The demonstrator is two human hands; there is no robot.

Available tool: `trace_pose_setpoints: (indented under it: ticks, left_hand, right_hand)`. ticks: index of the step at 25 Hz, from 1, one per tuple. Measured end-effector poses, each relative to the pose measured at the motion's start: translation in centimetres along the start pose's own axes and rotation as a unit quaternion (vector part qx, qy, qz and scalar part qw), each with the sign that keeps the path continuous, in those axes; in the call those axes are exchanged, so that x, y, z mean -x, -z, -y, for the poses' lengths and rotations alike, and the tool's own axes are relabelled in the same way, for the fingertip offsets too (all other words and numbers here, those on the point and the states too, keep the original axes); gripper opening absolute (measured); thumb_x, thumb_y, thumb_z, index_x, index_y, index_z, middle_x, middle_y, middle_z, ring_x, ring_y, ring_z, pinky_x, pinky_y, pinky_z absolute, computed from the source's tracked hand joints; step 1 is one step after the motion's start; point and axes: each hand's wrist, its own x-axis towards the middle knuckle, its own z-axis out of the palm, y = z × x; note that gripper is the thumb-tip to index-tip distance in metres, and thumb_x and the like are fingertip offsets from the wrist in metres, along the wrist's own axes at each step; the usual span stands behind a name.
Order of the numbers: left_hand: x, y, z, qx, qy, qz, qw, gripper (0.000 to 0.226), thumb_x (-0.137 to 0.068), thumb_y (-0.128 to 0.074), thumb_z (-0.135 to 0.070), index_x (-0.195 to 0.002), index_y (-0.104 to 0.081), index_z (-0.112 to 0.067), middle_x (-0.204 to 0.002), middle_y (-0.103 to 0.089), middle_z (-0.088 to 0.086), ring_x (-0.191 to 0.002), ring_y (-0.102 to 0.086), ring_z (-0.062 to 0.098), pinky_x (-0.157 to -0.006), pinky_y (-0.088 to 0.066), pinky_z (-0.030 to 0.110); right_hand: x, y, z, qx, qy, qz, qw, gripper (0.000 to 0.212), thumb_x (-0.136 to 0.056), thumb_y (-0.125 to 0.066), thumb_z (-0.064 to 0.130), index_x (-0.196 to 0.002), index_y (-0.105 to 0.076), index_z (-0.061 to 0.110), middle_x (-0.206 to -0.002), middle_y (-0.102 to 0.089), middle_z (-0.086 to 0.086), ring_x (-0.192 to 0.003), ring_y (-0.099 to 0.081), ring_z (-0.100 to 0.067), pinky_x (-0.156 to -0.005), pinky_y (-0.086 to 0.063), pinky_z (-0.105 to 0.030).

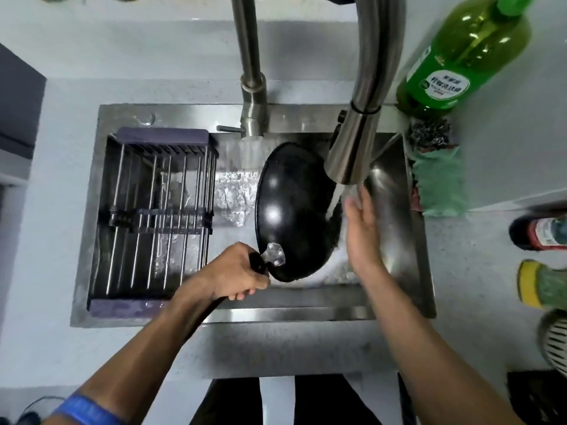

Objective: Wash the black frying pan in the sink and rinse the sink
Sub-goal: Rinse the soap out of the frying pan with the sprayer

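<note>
**Rinsing the tilted pan under the spout**

While your left hand [234, 276] grips the handle with fingers curled round it, the black round frying pan [294, 210] stands on edge inside the stainless steel sink [395, 167], just under the curved steel pull-down faucet [352, 154]. Your right hand [363, 228], fingers straight and together, meets the stream beside the pan. Turn the pan slowly so water sweeps every part.

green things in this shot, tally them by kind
dish soap bottle: 1
cloth on the sink's right edge: 1
scrub sponge with a yellow side: 1
total: 3
</note>
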Motion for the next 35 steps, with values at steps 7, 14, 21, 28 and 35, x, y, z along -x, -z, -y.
trace_pose_setpoints:
  ticks: [7,14,21,28,35]
  left_hand:
    - [0.1,-3.9,-0.2,0.183,-0.022,-0.012,0.983,0.021,-0.061,-0.066,-0.008,-0.078,-0.067,0.005,-0.054,-0.056,0.014,-0.033,-0.040,0.014,-0.035,-0.027,0.017]
    - [0.0,-7.6,-1.0,0.243,-0.031,-0.009,0.969,0.011,-0.068,-0.064,-0.004,-0.067,-0.070,-0.013,-0.053,-0.055,0.013,-0.031,-0.037,0.013,-0.038,-0.026,0.019]
    - [0.8,-7.5,1.5,0.299,-0.047,-0.025,0.953,0.019,-0.079,-0.066,0.008,-0.076,-0.071,-0.009,-0.049,-0.054,0.011,-0.026,-0.035,0.012,-0.033,-0.027,0.014]
    - [2.3,-4.8,1.5,0.243,0.022,-0.049,0.968,0.010,-0.074,-0.071,0.001,-0.078,-0.064,-0.005,-0.055,-0.056,0.011,-0.037,-0.046,0.017,-0.037,-0.036,0.020]
    - [8.0,-3.3,0.3,-0.082,0.005,-0.380,0.921,0.023,-0.057,-0.075,-0.037,-0.065,-0.056,-0.027,-0.056,-0.062,-0.014,-0.052,-0.059,-0.001,-0.048,-0.049,0.022]
  right_hand:
    - [-4.3,-3.0,3.3,0.284,0.084,0.031,0.955,0.055,-0.101,-0.043,0.045,-0.150,-0.045,0.018,-0.152,-0.046,-0.014,-0.139,-0.041,-0.032,-0.115,-0.031,-0.040]
    - [-1.2,-7.5,4.7,0.493,0.209,0.085,0.841,0.051,-0.102,-0.033,0.045,-0.149,-0.041,0.027,-0.158,-0.040,-0.005,-0.146,-0.031,-0.032,-0.118,-0.020,-0.057]
    - [1.9,2.1,-5.5,0.048,-0.056,-0.061,0.995,0.057,-0.103,-0.035,0.054,-0.153,-0.040,0.027,-0.160,-0.038,-0.001,-0.146,-0.036,-0.023,-0.121,-0.027,-0.043]
    - [-1.9,1.3,-4.8,-0.365,-0.350,-0.092,0.858,0.041,-0.101,-0.038,0.039,-0.106,-0.074,0.020,-0.112,-0.073,-0.014,-0.101,-0.068,-0.033,-0.072,-0.059,-0.046]
    - [1.6,-0.8,-5.5,-0.266,-0.402,-0.008,0.876,0.042,-0.101,-0.035,0.026,-0.064,-0.055,0.020,-0.047,-0.053,-0.003,-0.037,-0.050,-0.018,-0.065,-0.049,-0.029]
